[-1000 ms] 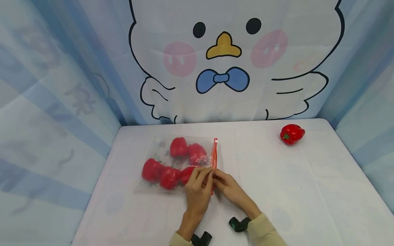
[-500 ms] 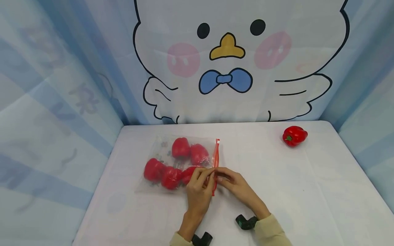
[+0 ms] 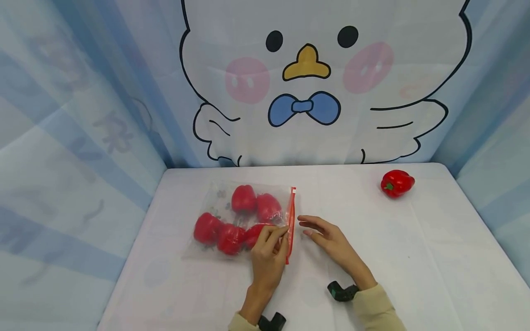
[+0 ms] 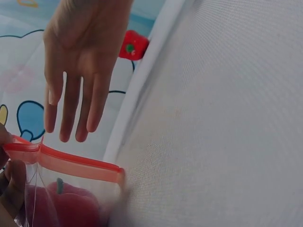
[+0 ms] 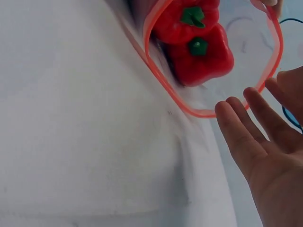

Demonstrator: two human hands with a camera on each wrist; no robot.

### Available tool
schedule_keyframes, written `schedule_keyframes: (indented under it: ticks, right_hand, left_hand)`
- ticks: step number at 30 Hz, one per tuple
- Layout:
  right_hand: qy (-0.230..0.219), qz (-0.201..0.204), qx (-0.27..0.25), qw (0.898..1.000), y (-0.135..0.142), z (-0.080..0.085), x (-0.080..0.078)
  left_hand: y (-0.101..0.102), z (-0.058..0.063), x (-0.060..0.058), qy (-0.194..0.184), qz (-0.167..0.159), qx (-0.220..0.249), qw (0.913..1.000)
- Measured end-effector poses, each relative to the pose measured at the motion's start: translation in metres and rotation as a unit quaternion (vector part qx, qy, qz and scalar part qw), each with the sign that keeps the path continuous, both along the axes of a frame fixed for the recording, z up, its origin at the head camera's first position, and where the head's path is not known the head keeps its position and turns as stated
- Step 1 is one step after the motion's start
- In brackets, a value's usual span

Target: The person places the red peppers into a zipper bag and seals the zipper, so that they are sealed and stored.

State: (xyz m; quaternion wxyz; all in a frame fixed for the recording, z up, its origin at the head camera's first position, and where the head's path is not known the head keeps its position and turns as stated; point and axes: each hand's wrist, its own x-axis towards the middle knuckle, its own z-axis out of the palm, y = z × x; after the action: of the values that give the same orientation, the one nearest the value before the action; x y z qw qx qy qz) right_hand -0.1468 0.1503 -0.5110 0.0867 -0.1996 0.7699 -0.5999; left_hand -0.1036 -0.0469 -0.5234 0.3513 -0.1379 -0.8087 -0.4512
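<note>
A clear zip bag (image 3: 219, 202) with a red zip edge (image 3: 292, 207) lies on the table, several red bell peppers (image 3: 230, 239) inside it. My left hand (image 3: 267, 255) pinches the bag's edge between thumb and fingers; in the left wrist view those fingers (image 4: 16, 182) show at the lower left. Just right of the mouth is my right hand (image 3: 329, 236), holding nothing, its fingers extended and apart from the bag. In the right wrist view the bag's mouth gapes, showing peppers (image 5: 201, 54) with green stems, and the right hand (image 5: 274, 137) is beside the rim.
One more red bell pepper (image 3: 397, 183) rests on the white-covered table (image 3: 414, 257) at the far right. Behind stands a curtain (image 3: 306, 142) with a cartoon bird on it. A dark wrist camera (image 3: 342, 291) sits at the right wrist.
My right hand has let go of the bag's edge and moved right, its fingers straightening. The left hand keeps its pinch on the bag. The view has shifted slightly.
</note>
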Motion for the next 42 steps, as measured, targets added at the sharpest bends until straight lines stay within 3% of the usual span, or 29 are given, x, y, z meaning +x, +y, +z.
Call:
schedule_keyframes:
  ticks: [8, 17, 26, 36, 42]
  right_hand:
    - [0.023, -0.083, 0.000, 0.996, 0.015, 0.007, -0.007]
    - [0.036, -0.196, -0.069, 0.977, 0.029, 0.012, -0.014]
    - [0.057, -0.299, -0.103, 0.947, 0.044, 0.018, -0.021]
    - [0.078, -0.407, -0.110, 0.904, 0.066, 0.020, -0.036]
    - [0.071, -0.439, -0.130, 0.886, 0.079, 0.018, -0.045]
  left_hand:
    - [0.001, -0.002, 0.000, -0.005, 0.001, -0.003, 1.0000]
    - [0.001, -0.002, -0.001, 0.004, 0.002, -0.002, 1.0000]
    - [0.001, -0.002, 0.000, 0.001, 0.003, -0.003, 1.0000]
    - [0.001, -0.002, -0.001, -0.003, 0.006, -0.005, 1.0000]
    - [0.001, -0.001, 0.000, -0.007, 0.008, -0.006, 0.9999]
